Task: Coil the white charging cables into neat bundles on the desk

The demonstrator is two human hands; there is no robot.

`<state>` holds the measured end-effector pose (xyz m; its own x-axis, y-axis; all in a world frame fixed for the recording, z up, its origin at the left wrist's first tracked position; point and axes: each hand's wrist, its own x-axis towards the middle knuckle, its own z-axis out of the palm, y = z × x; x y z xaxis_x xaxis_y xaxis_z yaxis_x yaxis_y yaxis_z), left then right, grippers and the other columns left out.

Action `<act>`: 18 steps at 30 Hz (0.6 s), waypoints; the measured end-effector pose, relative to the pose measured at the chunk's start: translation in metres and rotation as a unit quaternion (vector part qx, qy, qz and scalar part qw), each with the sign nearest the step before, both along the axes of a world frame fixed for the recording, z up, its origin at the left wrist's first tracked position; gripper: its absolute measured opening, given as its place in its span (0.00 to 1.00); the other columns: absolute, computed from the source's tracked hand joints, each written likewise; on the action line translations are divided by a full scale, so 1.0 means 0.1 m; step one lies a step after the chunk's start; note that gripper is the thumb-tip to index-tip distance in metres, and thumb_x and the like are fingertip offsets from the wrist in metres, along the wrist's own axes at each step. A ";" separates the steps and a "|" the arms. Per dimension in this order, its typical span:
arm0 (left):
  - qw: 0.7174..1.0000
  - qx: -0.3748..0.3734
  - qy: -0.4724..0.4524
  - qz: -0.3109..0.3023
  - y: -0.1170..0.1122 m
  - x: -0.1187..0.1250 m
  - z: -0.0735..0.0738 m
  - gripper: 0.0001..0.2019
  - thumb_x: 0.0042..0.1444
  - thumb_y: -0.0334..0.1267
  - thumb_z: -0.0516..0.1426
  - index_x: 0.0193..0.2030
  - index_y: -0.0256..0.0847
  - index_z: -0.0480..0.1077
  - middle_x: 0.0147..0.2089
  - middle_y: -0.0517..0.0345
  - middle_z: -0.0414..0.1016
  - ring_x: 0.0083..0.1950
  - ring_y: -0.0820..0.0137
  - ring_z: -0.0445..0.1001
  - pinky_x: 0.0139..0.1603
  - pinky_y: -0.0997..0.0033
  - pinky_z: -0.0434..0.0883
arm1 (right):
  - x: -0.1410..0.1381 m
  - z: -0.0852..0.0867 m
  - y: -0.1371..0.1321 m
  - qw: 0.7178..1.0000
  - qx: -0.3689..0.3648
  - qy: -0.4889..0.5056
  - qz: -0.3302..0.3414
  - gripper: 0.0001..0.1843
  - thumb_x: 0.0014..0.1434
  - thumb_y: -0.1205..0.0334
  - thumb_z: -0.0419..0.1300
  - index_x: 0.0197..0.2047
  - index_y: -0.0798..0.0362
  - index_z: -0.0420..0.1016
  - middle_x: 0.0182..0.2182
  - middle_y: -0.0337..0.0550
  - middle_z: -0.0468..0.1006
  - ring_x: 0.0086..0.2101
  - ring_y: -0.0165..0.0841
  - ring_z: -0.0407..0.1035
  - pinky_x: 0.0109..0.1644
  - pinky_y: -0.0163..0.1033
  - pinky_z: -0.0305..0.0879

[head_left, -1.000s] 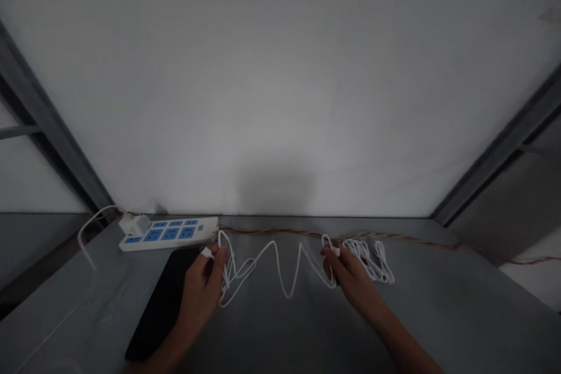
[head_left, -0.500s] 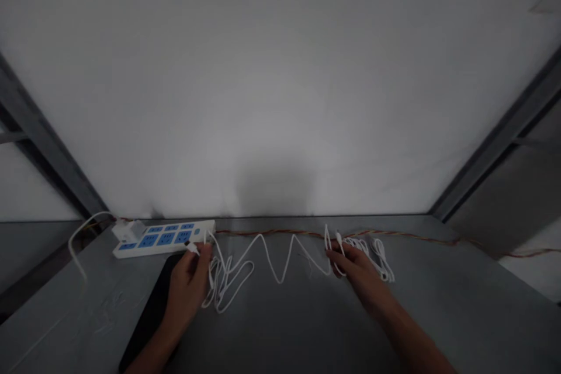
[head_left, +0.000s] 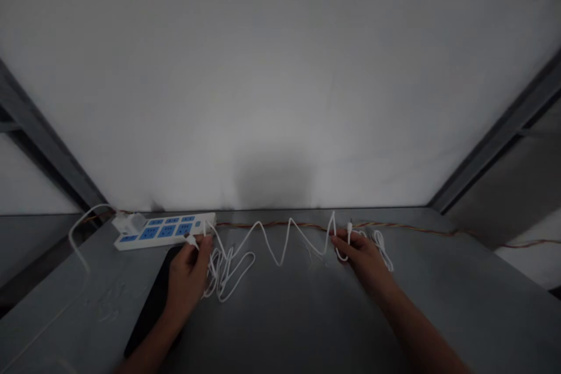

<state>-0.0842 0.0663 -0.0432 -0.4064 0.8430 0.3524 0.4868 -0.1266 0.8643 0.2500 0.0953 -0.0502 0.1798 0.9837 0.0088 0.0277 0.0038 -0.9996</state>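
both grips pinch the white cable (head_left: 280, 263), which zigzags between them on the table (head_left: 438, 304).
left hand (head_left: 186, 274) holds a plug end beside the power strip (head_left: 164, 231), right hand (head_left: 366, 257) a part further along; the loops right of the left grip may knot if pulled.

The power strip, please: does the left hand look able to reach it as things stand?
Probably yes. The left hand lies just in front of the power strip's right end, and nothing stands between them. Its fingers pinch the plug of the white cable, so they are not free to grip.
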 end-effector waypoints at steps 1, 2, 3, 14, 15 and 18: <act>1.000 0.001 0.003 0.003 0.00 0.00 0.00 0.20 0.56 0.57 0.53 0.29 0.41 0.69 0.18 0.68 0.59 0.20 0.72 0.61 0.21 0.75 0.61 | 0.00 0.00 0.00 1.000 -0.001 0.013 -0.005 0.22 0.42 0.45 0.71 0.34 0.54 0.79 0.17 0.33 0.66 0.20 0.28 0.58 0.23 0.34 0.52; 1.000 0.003 0.005 0.008 0.00 -0.01 -0.01 0.20 0.56 0.57 0.53 0.29 0.41 0.69 0.18 0.68 0.60 0.20 0.72 0.61 0.22 0.75 0.61 | 0.01 -0.01 0.01 1.000 -0.001 0.029 -0.007 0.23 0.42 0.45 0.71 0.34 0.54 0.78 0.17 0.32 0.66 0.20 0.28 0.58 0.23 0.33 0.52; 1.000 0.005 0.008 0.013 0.00 -0.01 -0.01 0.20 0.57 0.57 0.53 0.30 0.41 0.69 0.18 0.68 0.60 0.21 0.72 0.62 0.22 0.75 0.61 | 0.01 -0.01 0.02 0.999 0.000 0.045 -0.008 0.23 0.41 0.45 0.72 0.34 0.54 0.78 0.17 0.32 0.65 0.20 0.27 0.57 0.23 0.33 0.51; 0.996 0.060 0.068 0.009 -0.01 0.00 -0.04 0.17 0.61 0.51 0.51 0.30 0.41 0.70 0.21 0.64 0.66 0.23 0.70 0.67 0.26 0.73 0.66 | -0.06 -0.01 0.01 0.996 0.016 0.088 0.019 0.23 0.40 0.42 0.72 0.25 0.53 0.75 0.20 0.36 0.69 0.21 0.28 0.58 0.26 0.36 0.57; 0.993 0.082 0.083 0.007 -0.01 0.01 -0.04 0.17 0.61 0.50 0.51 0.30 0.41 0.70 0.26 0.60 0.71 0.28 0.68 0.71 0.31 0.72 0.69 | -0.08 0.00 -0.01 0.996 0.020 0.084 0.024 0.22 0.41 0.42 0.72 0.25 0.53 0.75 0.22 0.38 0.71 0.22 0.29 0.59 0.28 0.37 0.58; 0.990 0.118 0.082 -0.016 -0.04 0.06 0.00 0.17 0.61 0.51 0.51 0.31 0.41 0.71 0.47 0.48 0.76 0.50 0.61 0.75 0.51 0.67 0.70 | -0.13 0.02 -0.07 0.995 0.033 0.083 0.046 0.23 0.45 0.40 0.69 0.29 0.52 0.77 0.32 0.45 0.78 0.31 0.36 0.67 0.36 0.40 0.63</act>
